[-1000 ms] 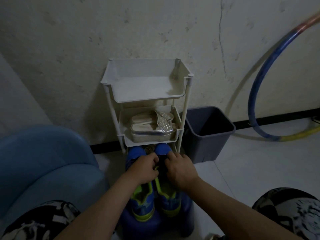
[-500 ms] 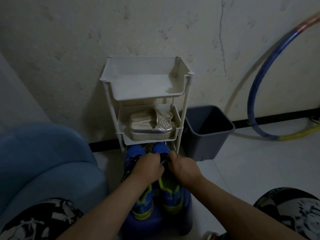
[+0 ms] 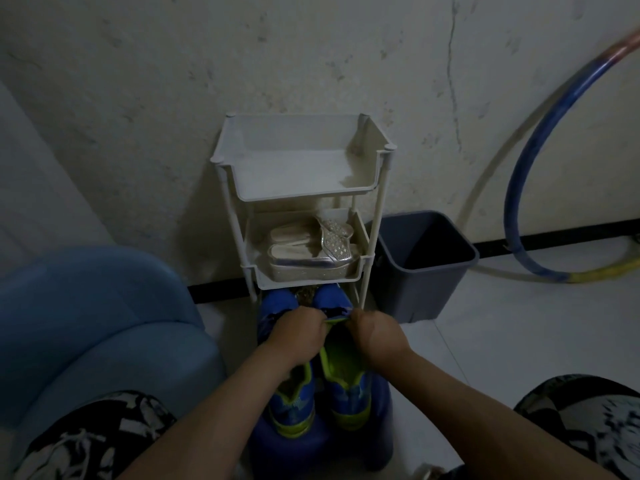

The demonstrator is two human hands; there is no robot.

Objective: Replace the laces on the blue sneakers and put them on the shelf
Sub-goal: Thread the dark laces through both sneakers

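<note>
Head view. Blue sneakers (image 3: 348, 393) side by side on a blue stool (image 3: 311, 448), near centre, toes pointing far, almost under the bottom tier of the white shelf (image 3: 304, 197). Left hand (image 3: 298, 336) and right hand (image 3: 377, 337) both at the throat of the right shoe, knuckles up, fingers curled, tips hidden. Apparently pinching a green strip (image 3: 337, 319) stretched between them; lace or tongue edge, cannot tell.

Judged step: mid-lacing, threading or tightening near the upper eyelets. Not shelved yet.

Middle tier taken by silver sandals (image 3: 311, 254), so top tier the likely slot. Next: finish this lace, check the left shoe, grip both, lift clear over the front rim.

Grey bin (image 3: 426, 271) just right of shelf, hoop (image 3: 519, 174) far right, blue seat (image 3: 86, 323) left.
</note>
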